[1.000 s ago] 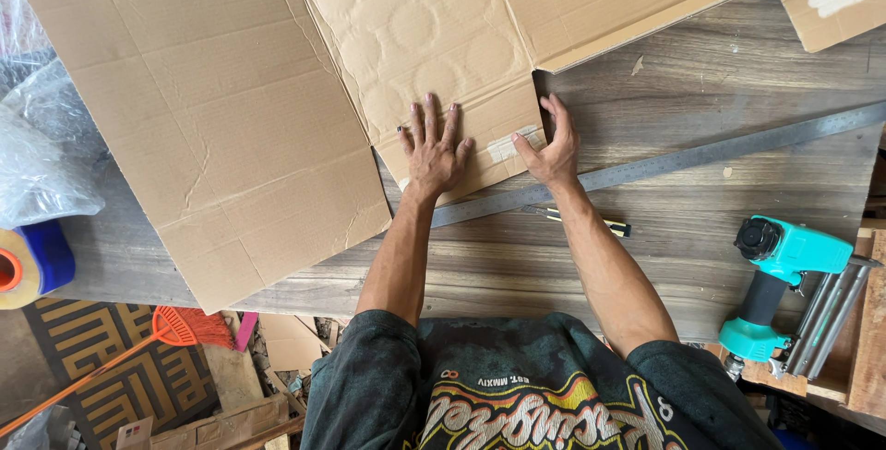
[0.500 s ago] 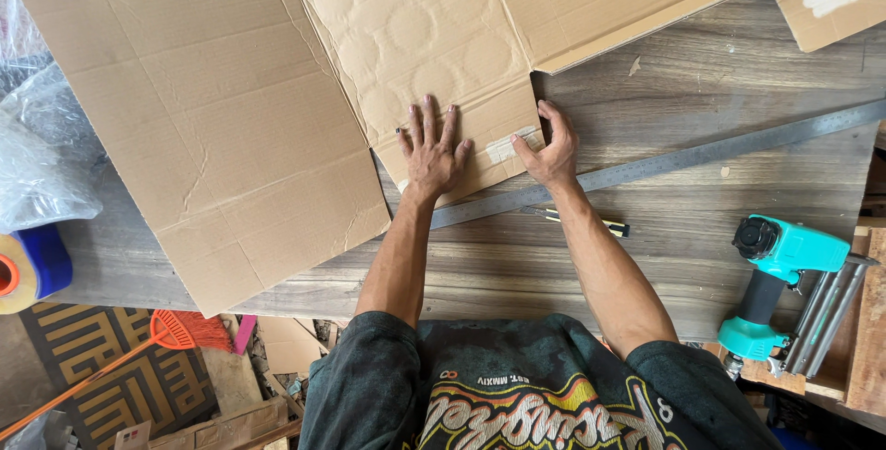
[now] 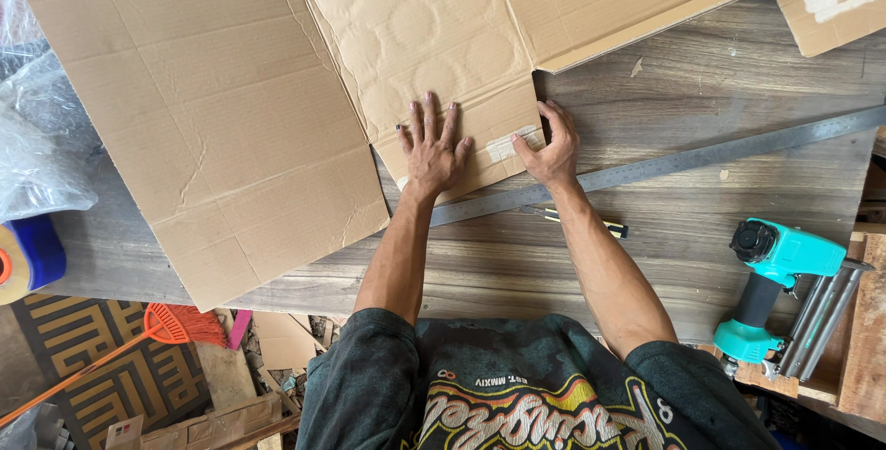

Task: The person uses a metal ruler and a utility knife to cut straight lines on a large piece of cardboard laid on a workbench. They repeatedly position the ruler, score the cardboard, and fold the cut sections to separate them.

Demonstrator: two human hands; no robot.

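A large flattened cardboard sheet point(image 3: 231, 99) lies spread over a wooden table point(image 3: 701, 90). My left hand point(image 3: 432, 147) rests flat on the sheet's near flap, fingers spread. My right hand point(image 3: 552, 150) pinches the right edge of that same flap, thumb on top near a strip of pale tape. A long steel ruler point(image 3: 701, 156) runs diagonally under the flap's near edge and out to the right. A small cutter with a yellow and black handle point(image 3: 591, 222) lies just below the ruler, beside my right forearm.
A teal pneumatic nail gun point(image 3: 775, 284) sits at the table's right edge on wood scraps. A blue and tan tape roll point(image 3: 26, 256) and clear plastic wrap point(image 3: 37, 145) are at the left. An orange broom point(image 3: 166, 325) lies on the patterned floor mat below.
Both hands stay on the flap almost unmoved. The view has shifted slightly, so the tape roll and nail gun sit a bit lower and further left.
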